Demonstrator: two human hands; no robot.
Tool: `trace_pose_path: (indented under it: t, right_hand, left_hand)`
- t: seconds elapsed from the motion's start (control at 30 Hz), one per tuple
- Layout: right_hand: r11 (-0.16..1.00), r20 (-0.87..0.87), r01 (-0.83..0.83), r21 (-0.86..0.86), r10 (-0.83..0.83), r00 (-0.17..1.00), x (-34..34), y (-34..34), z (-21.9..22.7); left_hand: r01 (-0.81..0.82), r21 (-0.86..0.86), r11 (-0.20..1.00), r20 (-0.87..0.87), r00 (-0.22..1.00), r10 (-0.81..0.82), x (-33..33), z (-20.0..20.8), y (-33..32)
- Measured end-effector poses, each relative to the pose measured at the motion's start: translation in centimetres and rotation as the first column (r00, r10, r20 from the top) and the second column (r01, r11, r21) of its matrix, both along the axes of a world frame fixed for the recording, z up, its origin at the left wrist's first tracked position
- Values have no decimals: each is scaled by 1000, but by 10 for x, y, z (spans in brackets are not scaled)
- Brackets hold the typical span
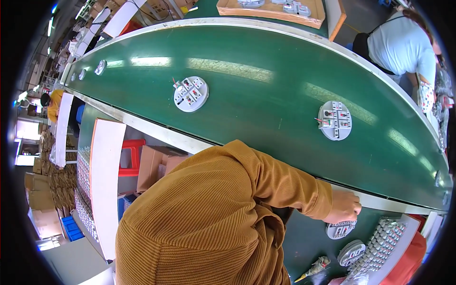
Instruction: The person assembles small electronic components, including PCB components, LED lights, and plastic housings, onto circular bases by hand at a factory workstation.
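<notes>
My left arm, in a brown corduroy sleeve (285,185), reaches right across the edge between the green belt and the workbench. At its end my left hand (343,206) is closed, its fingers curled. Whether anything is inside them is hidden. Just below the hand, partly covered by it, lies a round white module (341,230) with sockets and small red and black parts. Another stack of round white pieces (352,252) sits beside it. A tool with a wrapped handle and yellow tip (313,269) lies nearer. My right hand is out of view.
The green conveyor belt (237,95) carries round white modules (191,94), (335,120) spaced apart. Rows of small white parts (382,240) stand against a white board at right. A co-worker in a light top (401,42) works across the belt. A red stool (132,156) stands behind me.
</notes>
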State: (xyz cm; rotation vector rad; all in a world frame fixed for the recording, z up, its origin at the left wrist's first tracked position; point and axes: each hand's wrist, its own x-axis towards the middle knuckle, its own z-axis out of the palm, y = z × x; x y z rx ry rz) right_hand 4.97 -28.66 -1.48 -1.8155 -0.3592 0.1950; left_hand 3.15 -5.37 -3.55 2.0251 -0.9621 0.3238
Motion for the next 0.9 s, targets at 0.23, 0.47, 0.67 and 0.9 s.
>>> trace_pose_path:
  t: [0.23, 0.47, 0.67, 0.9]
  right_hand:
    - [971, 102, -46, -233, 71, 992, 98, 26, -8]
    - [871, 217, 100, -481, 7, 976, 145, 19, 1]
    - [199, 393, 568, -798, -543, 742, -98, -224, 137]
    - [394, 321, 725, -565, -705, 633, -199, 32, 178]
  left_hand:
    - [-114, -40, 993, 53, 992, 116, 5, -5, -16]
    - [-29, -147, 989, 128, 991, 48, 3, -7, -41]
    - [2, -147, 989, -84, 996, -14, -14, 16, 32]
    - [198, 160, 967, -152, 973, -174, -35, 59, 49]
